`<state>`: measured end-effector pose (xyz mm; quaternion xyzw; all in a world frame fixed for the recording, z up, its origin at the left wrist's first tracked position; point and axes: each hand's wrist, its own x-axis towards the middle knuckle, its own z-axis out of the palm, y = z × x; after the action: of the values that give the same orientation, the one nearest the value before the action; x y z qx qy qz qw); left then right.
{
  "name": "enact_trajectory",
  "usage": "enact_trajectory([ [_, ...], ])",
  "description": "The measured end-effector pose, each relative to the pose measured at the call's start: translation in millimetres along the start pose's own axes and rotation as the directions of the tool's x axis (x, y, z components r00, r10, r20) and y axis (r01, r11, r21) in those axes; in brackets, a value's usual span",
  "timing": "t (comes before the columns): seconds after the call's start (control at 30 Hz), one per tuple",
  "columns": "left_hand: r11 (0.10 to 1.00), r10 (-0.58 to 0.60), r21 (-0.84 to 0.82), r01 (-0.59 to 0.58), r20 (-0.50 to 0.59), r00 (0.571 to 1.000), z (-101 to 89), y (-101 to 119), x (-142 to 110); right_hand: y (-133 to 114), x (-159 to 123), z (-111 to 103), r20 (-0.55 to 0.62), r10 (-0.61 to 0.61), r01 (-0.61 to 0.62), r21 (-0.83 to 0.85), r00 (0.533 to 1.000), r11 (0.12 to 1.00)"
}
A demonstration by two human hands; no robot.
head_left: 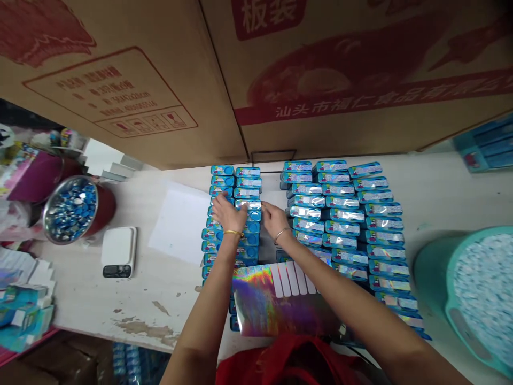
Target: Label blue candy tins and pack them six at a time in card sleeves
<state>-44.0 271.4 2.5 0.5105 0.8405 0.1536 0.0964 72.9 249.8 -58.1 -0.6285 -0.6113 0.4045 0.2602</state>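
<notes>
Blue tin: in the right-hand column of the two-column block on the table, between the two hands; shiny strip along its upper face. Left hand: fingers moderately spread over the block, thumb at the blue tin, the others over the neighbouring column. Right hand: thumb and forefinger narrow, close together at the tin's right end; cannot tell whether anything is pinched between them.

Right of the gap: larger group of blue tins, three uneven columns, most with shiny strips. Nearer the person: iridescent sheet with pale rounded strips, overlapping the lower tins, partly under the right forearm.

Left of the block: white paper, then white scale with dark display panel. Beyond it, metal bowl of small blue and silver pieces. Far right: turquoise tub, pale bits inside. Behind the tins: large printed cartons.
</notes>
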Motion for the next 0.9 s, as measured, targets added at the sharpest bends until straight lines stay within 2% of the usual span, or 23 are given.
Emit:
enact_trajectory([
  [0.13, 0.999, -0.025, 0.044, 0.024, 0.029, 0.999, -4.2, 3, 3, -10, -11, -8, 0.157, 0.046, -0.003, -0.267, 0.986, 0.964],
  [0.2, 0.998, 0.061, 0.024, -0.062, 0.038, 0.997, -13.8, 1, -4, -16, -22, -20, 0.186, 0.032, 0.033, -0.336, 0.982, 0.941],
  [0.23, 0.987, 0.161, -0.019, -0.160, 0.081, 0.984, -20.8, -3, -11, -19, -30, -27, 0.175, -0.018, 0.077, -0.337, 0.984, 0.938],
  [0.27, 0.956, 0.291, -0.083, -0.281, 0.157, 0.944, -28.9, -8, -20, -20, -41, -35, 0.155, -0.086, 0.133, -0.332, 0.984, 0.934],
  [0.3, 0.903, 0.428, -0.159, -0.399, 0.254, 0.867, -37.4, -14, -31, -21, -54, -43, 0.136, -0.159, 0.197, -0.335, 0.978, 0.922],
  [0.37, 0.787, 0.614, -0.270, -0.555, 0.441, 0.655, -53.2, -27, -58, -21, -85, -54, 0.116, -0.284, 0.306, -0.352, 0.952, 0.884],
  [0.4, 0.751, 0.644, -0.280, -0.598, 0.513, 0.568, -59.4, -34, -72, -20, -101, -58, 0.120, -0.320, 0.341, -0.362, 0.940, 0.867],
  [0.43, 0.733, 0.645, -0.265, -0.626, 0.564, 0.517, -63.9, -39, -85, -17, -115, -60, 0.133, -0.346, 0.371, -0.372, 0.929, 0.851],
  [0.47, 0.728, 0.633, -0.239, -0.642, 0.593, 0.498, -66.8, -43, -98, -15, -128, -60, 0.150, -0.364, 0.394, -0.378, 0.919, 0.838],
  [0.53, 0.729, 0.616, -0.189, -0.658, 0.600, 0.511, -68.4, -48, -117, -10, -147, -59, 0.184, -0.376, 0.419, -0.380, 0.908, 0.825],
  [0.63, 0.681, 0.653, -0.095, -0.726, 0.527, 0.544, -64.9, -45, -134, -3, -155, -57, 0.199, -0.339, 0.392, -0.387, 0.919, 0.835],
  [0.77, 0.545, 0.750, 0.052, -0.837, 0.417, 0.514, -56.2, -40, -147, 2, -148, -62, 0.217, -0.292, 0.359, -0.415, 0.931, 0.836],
  [0.9, 0.511, 0.787, 0.122, -0.851, 0.331, 0.521, -46.5, -46, -166, 6, -144, -64, 0.243, -0.254, 0.340, -0.446, 0.936, 0.828],
])
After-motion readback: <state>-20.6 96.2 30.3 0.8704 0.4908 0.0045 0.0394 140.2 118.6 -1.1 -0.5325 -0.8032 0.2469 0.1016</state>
